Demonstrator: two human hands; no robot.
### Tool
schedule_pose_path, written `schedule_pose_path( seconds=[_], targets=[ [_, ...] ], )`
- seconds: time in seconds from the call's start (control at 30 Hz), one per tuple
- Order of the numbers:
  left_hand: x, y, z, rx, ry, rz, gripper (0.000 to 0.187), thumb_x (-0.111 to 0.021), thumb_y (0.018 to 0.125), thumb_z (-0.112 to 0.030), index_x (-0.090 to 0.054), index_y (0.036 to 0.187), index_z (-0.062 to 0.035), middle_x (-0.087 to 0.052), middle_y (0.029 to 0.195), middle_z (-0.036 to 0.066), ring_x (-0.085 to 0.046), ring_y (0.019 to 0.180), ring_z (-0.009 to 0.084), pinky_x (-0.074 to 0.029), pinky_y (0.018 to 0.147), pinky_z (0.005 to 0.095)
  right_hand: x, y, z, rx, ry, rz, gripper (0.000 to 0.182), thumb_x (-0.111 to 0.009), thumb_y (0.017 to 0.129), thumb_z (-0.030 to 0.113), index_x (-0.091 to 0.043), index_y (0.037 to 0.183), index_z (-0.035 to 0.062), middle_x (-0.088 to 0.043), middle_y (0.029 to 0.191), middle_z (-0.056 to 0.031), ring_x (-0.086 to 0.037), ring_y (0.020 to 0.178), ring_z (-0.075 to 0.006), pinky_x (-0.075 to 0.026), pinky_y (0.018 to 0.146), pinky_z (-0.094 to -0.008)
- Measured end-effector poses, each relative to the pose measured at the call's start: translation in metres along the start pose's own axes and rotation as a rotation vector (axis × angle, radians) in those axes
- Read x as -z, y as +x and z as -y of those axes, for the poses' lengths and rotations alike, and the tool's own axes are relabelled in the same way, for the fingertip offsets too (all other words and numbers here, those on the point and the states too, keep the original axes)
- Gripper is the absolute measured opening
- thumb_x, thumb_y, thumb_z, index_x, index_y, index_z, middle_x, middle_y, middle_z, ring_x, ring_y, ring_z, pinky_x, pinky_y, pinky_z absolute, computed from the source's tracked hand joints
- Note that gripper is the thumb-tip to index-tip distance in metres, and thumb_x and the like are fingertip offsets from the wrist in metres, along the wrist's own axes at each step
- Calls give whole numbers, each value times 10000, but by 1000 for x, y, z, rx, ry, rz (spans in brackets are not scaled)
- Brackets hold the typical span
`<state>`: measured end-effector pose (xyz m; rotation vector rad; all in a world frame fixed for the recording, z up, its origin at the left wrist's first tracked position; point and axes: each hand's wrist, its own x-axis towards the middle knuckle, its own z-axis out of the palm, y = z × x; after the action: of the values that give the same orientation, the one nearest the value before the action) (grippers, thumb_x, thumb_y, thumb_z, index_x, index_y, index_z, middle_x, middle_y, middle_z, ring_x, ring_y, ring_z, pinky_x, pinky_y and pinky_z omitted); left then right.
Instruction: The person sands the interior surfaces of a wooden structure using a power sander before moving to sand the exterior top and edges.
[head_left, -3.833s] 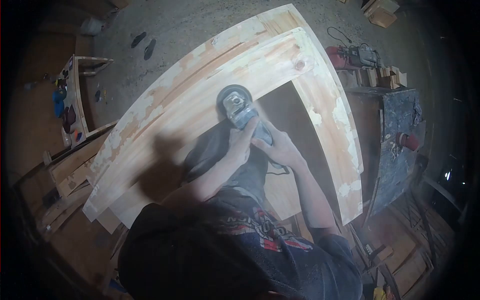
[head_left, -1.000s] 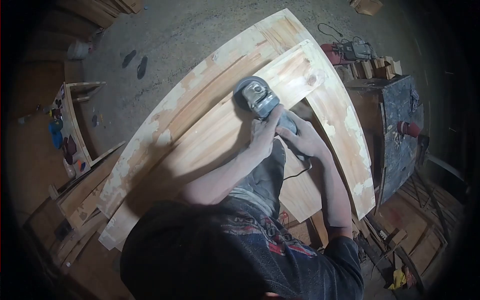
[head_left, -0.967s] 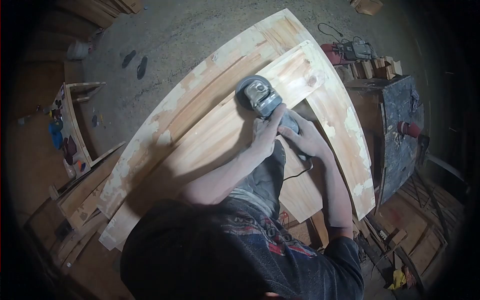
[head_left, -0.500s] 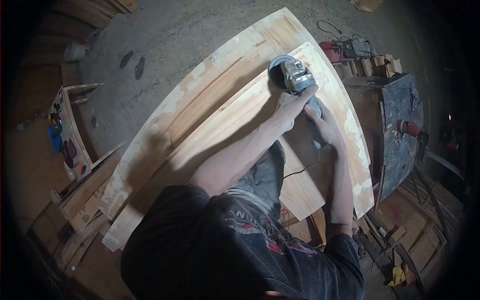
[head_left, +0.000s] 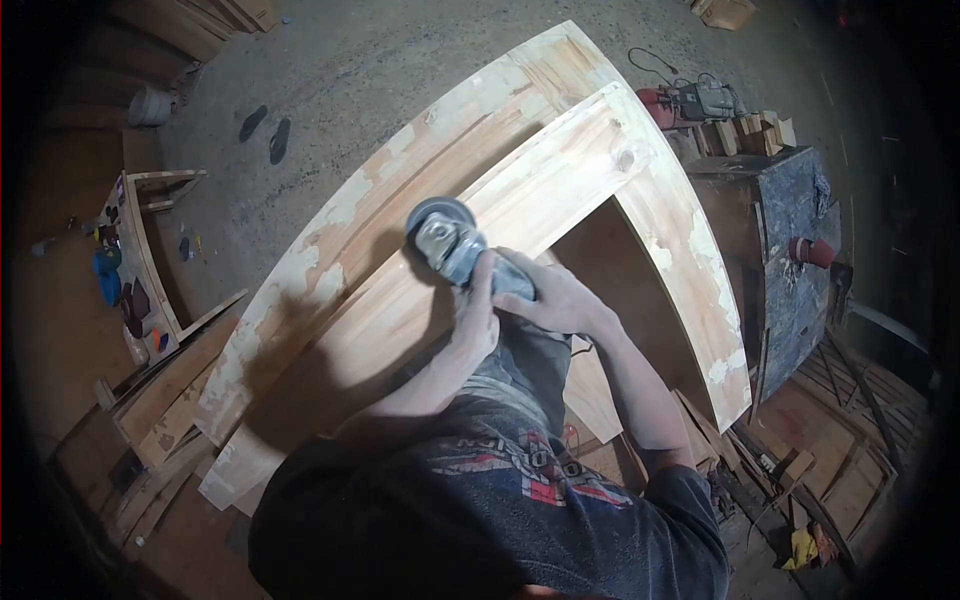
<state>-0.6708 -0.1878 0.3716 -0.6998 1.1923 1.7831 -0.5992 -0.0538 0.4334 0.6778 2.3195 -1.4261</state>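
An angle grinder with a round disc rests over the middle board of a curved wooden frame. My left hand is wrapped round the grinder near its metal head. Farther back, my right hand grips the grinder's body. The disc lies at or just above the pale wood; contact cannot be made out. Patches of cream filler mark the frame's outer curved edges, and a dark knot shows near its top corner. Part of the cord is hidden behind my right arm.
To the right stands a dark, paint-marked cabinet with a red cup on it. Wood blocks and a red power tool sit behind it. Sandals lie on the floor; a smaller wooden frame is at left.
Both hands have carried the grinder left and toward my body, from near the frame's top corner to the middle of the board. The knot and the opening beside the board are now uncovered.
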Motion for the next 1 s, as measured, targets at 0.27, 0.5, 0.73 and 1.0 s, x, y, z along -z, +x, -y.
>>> schedule_pose_path(
  seconds=[0.27, 0.5, 0.73, 1.0],
  targets=[
    [-33, 16, 12, 57, 142, 171, 747, -822, 877, -505, -545, 1365, -11, -615, 1300, 79, -610, 1140, 145, -532, 897, 301, 34, -4, -11, -152, 9, 12, 769, -692, 920, 497, -488, 1494, 27, -698, 1110, -332, -695, 1067, -464, -542, 939, -489],
    [-88, 40, 40, 71, 172, 295, 788, -833, 851, -541, -563, 1314, 36, -642, 1232, 111, -635, 1076, 146, -534, 905, 309, 73, -12, -42, -100, 59, -154, 771, -712, 919, 471, -472, 1509, 37, -722, 1128, -278, -716, 1079, -422, -539, 950, -467],
    [-131, 53, 56, 50, 209, 376, 810, -856, 782, -609, -616, 1211, 35, -634, 1169, 105, -620, 1017, 139, -512, 870, 305, 102, -19, -45, -232, 134, -233, 673, -693, 970, 414, -500, 1495, 40, -681, 1287, -214, -647, 1208, -313, -469, 1050, -416],
    [-178, 69, 24, 189, 369, 574, 605, -909, 761, -515, -716, 1030, -9, -669, 942, 42, -587, 908, 100, -441, 774, 270, 101, -20, -91, -297, 324, -459, 630, -656, 991, 484, -553, 1431, 44, -691, 1232, -153, -639, 1120, -225, -473, 995, -376]
  ],
)
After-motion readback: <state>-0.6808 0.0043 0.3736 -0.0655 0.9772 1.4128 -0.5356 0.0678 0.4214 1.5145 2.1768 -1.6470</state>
